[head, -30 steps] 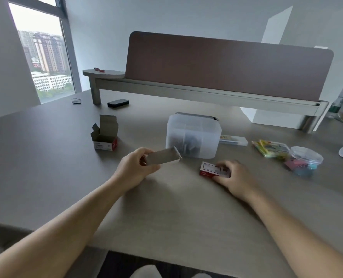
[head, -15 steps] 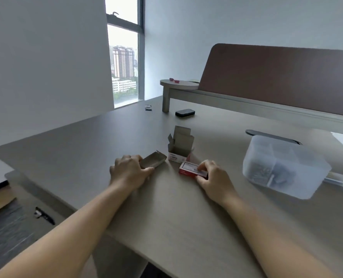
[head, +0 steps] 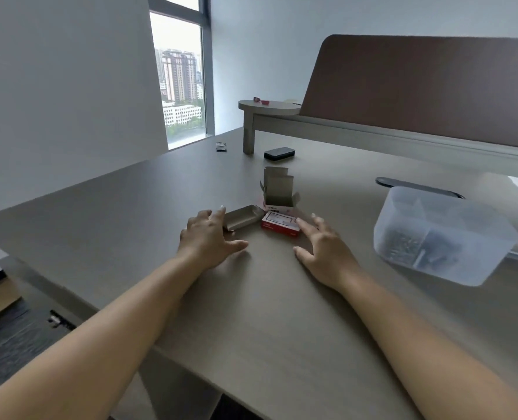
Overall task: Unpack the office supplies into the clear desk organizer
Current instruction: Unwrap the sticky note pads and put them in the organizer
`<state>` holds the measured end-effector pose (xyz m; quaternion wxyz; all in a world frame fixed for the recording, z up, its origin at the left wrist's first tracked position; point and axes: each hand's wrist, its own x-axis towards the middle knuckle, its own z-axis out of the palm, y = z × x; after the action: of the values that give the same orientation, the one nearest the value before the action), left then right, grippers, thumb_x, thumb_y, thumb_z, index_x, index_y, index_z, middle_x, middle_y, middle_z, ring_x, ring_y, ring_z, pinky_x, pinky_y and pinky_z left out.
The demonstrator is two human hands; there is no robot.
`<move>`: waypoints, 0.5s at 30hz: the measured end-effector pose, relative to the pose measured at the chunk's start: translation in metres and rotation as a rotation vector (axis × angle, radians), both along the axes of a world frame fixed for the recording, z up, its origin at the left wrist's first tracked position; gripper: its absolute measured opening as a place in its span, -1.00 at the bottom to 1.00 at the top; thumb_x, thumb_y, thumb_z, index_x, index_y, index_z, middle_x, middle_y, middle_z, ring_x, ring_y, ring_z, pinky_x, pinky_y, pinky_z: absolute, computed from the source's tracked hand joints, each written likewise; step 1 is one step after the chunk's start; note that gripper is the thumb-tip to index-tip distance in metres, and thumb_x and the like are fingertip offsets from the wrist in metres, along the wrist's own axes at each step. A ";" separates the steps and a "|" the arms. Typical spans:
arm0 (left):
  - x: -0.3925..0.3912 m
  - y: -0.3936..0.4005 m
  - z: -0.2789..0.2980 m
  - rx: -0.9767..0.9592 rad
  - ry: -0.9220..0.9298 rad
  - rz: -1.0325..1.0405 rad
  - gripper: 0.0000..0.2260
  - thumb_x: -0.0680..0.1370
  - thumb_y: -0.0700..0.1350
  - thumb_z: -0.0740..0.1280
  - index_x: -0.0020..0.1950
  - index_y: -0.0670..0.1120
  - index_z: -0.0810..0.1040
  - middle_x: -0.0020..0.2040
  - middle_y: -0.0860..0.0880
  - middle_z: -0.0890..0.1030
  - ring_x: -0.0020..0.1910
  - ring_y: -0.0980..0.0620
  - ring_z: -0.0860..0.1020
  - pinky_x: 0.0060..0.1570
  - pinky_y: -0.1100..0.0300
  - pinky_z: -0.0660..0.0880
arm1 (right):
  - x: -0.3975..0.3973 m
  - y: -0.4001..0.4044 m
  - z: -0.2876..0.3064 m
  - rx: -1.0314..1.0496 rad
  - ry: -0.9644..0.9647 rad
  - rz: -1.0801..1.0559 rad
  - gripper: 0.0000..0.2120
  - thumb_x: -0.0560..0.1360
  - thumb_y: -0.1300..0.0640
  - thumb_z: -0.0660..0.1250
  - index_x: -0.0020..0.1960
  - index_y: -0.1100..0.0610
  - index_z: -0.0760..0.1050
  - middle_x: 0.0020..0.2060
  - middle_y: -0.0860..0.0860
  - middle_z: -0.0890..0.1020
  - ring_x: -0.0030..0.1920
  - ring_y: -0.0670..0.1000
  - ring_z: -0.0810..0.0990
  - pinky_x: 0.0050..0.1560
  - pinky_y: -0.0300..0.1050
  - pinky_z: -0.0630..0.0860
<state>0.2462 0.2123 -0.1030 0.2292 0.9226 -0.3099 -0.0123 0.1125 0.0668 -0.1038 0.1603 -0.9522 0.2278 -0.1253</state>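
**Both hands spread beside the emptied boxes**

Left hand (head: pixel 206 242) fingers (head: pixel 219 214) are wide, tips touching the grey cardboard tray (head: pixel 242 218). Right hand (head: pixel 322 250) fingers are wide, holding nothing, one tip at the red box (head: pixel 280 224). An opened carton (head: pixel 277 194) stands behind. The clear organizer (head: pixel 442 234) sits well right on the tabletop (head: pixel 266 313).

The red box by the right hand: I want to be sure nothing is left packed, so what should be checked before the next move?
1. Left hand free: ok, open, fingertips at the grey cardboard tray.
2. Right hand free: ok, open beside the red box.
3. Grey cardboard tray emptied: ok, nothing visible inside.
4. Red box emptied: cannot tell, it looks closed.
5. Open carton emptied: cannot tell, inside hidden.
6. Clear organizer within reach, upright: ok, supplies already in its compartments.
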 end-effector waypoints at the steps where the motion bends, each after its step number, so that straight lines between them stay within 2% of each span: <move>1: -0.008 0.003 0.002 -0.015 -0.025 -0.023 -0.29 0.43 0.13 0.34 0.47 -0.06 0.11 0.46 -0.13 0.20 0.43 -0.14 0.17 0.37 0.00 0.18 | -0.011 0.002 0.002 -0.011 0.012 0.010 -0.47 0.53 0.05 0.19 0.46 0.06 0.12 0.49 0.09 0.10 0.47 0.10 0.11 0.42 -0.09 0.11; 7: -0.086 -0.013 0.013 -0.013 -0.152 -0.409 -0.45 0.48 0.10 0.29 0.41 -0.03 0.25 0.47 0.00 0.21 0.44 -0.01 0.17 0.37 0.13 0.16 | -0.115 -0.001 0.007 -0.066 0.084 -0.035 -0.57 0.53 0.05 0.19 0.37 0.12 0.30 0.39 0.06 0.32 0.39 0.03 0.27 0.36 -0.20 0.16; 11: -0.153 -0.063 0.011 0.044 -0.132 -0.718 -0.46 0.47 0.12 0.29 0.40 0.01 0.27 0.45 0.04 0.25 0.44 0.05 0.17 0.40 0.17 0.16 | -0.205 -0.032 0.010 -0.012 0.132 -0.273 -0.60 0.53 0.03 0.18 0.34 0.12 0.33 0.30 0.09 0.40 0.28 0.07 0.39 0.23 -0.18 0.30; 15: -0.207 -0.118 0.008 0.127 -0.162 -0.915 -0.42 0.46 0.16 0.26 0.43 0.01 0.22 0.46 0.03 0.23 0.45 0.06 0.14 0.42 0.21 0.11 | -0.276 -0.070 0.005 0.027 0.120 -0.497 -0.60 0.53 0.02 0.19 0.34 0.09 0.34 0.34 0.06 0.38 0.34 0.04 0.35 0.34 -0.15 0.26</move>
<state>0.0392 0.0943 -0.0953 0.1185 0.7014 -0.7004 -0.0591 -0.1637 -0.0031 -0.0983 0.1233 -0.8705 0.4656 -0.1012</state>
